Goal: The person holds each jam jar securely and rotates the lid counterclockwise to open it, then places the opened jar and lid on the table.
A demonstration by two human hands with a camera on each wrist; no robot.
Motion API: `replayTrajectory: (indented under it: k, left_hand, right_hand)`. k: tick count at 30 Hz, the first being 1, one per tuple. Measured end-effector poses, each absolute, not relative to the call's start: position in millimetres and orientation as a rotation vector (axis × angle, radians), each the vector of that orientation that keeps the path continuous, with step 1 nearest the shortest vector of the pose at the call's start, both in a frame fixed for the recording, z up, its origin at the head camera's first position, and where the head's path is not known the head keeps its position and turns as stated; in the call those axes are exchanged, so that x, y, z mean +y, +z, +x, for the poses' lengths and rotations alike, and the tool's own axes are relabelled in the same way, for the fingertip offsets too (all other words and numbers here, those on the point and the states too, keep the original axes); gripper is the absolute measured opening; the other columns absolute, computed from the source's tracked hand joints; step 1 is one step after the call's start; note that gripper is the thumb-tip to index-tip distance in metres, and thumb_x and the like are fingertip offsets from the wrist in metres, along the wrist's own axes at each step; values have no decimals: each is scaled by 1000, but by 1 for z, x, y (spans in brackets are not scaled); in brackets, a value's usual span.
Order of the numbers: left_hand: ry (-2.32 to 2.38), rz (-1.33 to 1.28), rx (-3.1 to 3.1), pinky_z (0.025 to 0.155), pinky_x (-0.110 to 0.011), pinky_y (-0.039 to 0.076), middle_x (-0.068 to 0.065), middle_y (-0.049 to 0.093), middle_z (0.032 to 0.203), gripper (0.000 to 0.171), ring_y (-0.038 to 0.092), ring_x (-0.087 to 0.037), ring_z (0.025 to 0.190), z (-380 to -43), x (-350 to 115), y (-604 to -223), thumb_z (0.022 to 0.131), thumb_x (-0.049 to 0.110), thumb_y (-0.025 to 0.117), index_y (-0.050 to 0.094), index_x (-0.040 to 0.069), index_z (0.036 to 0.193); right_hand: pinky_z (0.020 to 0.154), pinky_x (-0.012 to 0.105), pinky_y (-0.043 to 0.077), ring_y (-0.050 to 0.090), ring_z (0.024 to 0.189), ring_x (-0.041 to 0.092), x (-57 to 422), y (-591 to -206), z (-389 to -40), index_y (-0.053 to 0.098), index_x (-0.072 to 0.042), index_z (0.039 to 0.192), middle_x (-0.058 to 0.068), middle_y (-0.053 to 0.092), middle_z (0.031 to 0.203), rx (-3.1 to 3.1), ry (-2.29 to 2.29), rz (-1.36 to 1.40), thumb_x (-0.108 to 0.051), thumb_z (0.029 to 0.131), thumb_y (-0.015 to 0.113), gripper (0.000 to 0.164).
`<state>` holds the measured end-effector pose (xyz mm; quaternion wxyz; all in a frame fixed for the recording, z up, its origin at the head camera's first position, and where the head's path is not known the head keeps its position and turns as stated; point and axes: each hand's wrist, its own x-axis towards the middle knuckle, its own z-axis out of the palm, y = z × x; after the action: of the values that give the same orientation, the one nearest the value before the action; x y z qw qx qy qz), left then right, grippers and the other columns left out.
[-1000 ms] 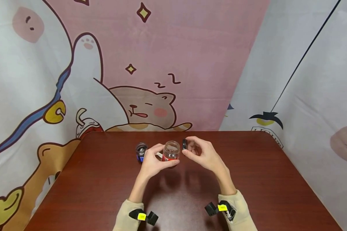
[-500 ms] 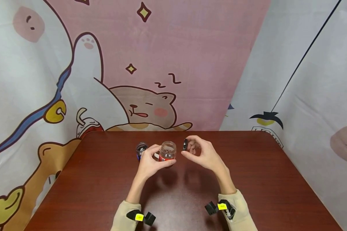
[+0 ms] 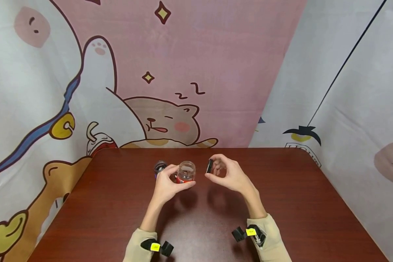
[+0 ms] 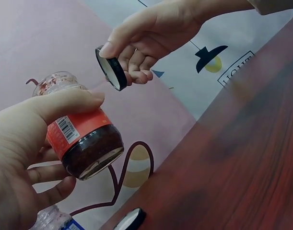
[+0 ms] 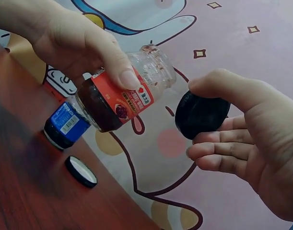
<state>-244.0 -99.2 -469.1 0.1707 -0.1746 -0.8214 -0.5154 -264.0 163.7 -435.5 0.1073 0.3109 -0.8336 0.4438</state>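
Note:
My left hand (image 3: 167, 186) grips a glass jar (image 4: 86, 129) with a red label, its mouth uncovered and dark sauce at its bottom. The jar is held above the table. To its right, my right hand (image 3: 230, 174) pinches a black lid (image 5: 202, 115) between thumb and fingers. That lid stands on edge, apart from the jar, its pale inner side (image 4: 107, 69) turned to the jar in the left wrist view. Behind my left hand stands a second jar (image 5: 66, 125) with a blue label and dark contents, its mouth uncovered.
Another black lid (image 5: 81, 171) lies on the table beside the blue-labelled jar, its pale inner side up. The brown table (image 3: 298, 200) ends at a cartoon-printed cloth (image 3: 235, 72) behind it and along the sides.
My left hand has moved left with the red-labelled jar, widening the gap to the lid. My right hand has stayed nearly in place, the lid tilting slightly.

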Motion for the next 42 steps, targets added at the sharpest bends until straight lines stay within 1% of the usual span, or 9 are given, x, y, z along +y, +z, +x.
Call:
replayTrajectory:
  k: [7,10,15,19,22,24,30,37,42]
  left_hand:
    - [-1466,-426,-2346,69,-51,51,10,68,93,54,59,-14,83,-244,-103,-474,63,37,97,78,17,109]
    - [-1448,-423,-2346,68,-49,51,10,68,91,52,58,-14,81,-244,-106,-476,62,36,98,78,18,107]
    - [-1432,-424,-2347,67,-36,51,11,67,90,52,59,-12,82,-244,-109,-482,61,33,98,78,19,107]
    - [-1423,-422,-2344,67,-30,49,10,68,91,55,60,-12,83,-244,-110,-485,61,31,99,78,17,109]
    - [-1409,-409,-2352,68,-31,49,7,68,91,56,60,-13,83,-245,-111,-487,61,30,99,77,15,110]
    - [-1400,-395,-2363,69,-33,50,6,68,91,55,60,-14,83,-245,-112,-489,61,28,98,77,13,110]
    - [-1385,-363,-2404,70,-31,49,5,68,91,54,60,-13,83,-246,-114,-495,62,27,97,76,14,110]
    - [-1349,-372,-2439,73,-32,49,6,68,91,54,61,-14,85,-247,-114,-499,62,28,96,76,13,110]
    - [-1341,-387,-2451,78,-39,51,2,69,93,55,63,-17,89,-246,-114,-500,62,26,96,75,10,111]
  right_hand:
    - [74,46,57,68,80,12,165,-446,-269,58,-6,121,-4,67,91,-2489,1357,933,-18,83,83,48]
    - [76,44,57,69,83,14,165,-452,-271,57,-6,121,-2,68,95,-2507,1391,945,-15,82,83,48]
    - [77,35,57,69,86,17,165,-458,-273,55,-6,121,0,67,98,-2550,1423,956,-13,83,82,47]
    - [76,33,57,69,88,22,165,-460,-274,54,-7,120,0,66,98,-2600,1413,939,-14,82,81,48]
    - [76,36,58,68,88,23,164,-463,-275,53,-7,120,0,65,97,-2633,1398,920,-14,81,81,48]
    - [76,37,58,67,88,21,163,-466,-275,53,-7,120,0,64,97,-2655,1378,908,-14,80,81,49]
    - [74,33,57,66,82,13,158,-472,-277,52,-6,118,1,64,95,-2667,1336,927,-14,78,81,50]
    - [76,36,57,65,82,12,156,-483,-280,50,-5,116,2,63,95,-2708,1302,950,-11,76,81,52]
    - [76,30,55,64,84,12,155,-488,-279,49,-6,116,2,63,96,-2744,1270,959,-12,77,82,52]
